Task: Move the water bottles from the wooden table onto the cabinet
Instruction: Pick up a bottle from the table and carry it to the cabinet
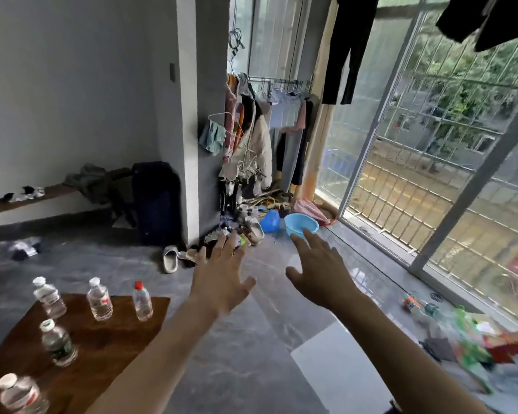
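Several clear plastic water bottles stand upright on the brown wooden table (108, 342) at the lower left. One has a red cap (142, 300), two at the back have white caps (99, 298) (48, 297), one has a green label (57, 343), and the nearest one (20, 395) is cut by the frame's edge. My left hand (222, 276) is stretched out flat in the air to the right of the table, holding nothing. My right hand (320, 270) is also spread flat and empty, over the floor. No cabinet is clearly in view.
A white panel (341, 372) lies low at the right. Slippers (170, 258), a blue basin (301, 225) and hanging clothes (251, 135) crowd the far corner. Litter and bags (467, 339) lie by the sliding window. A bench with clothes (57, 192) lines the left wall.
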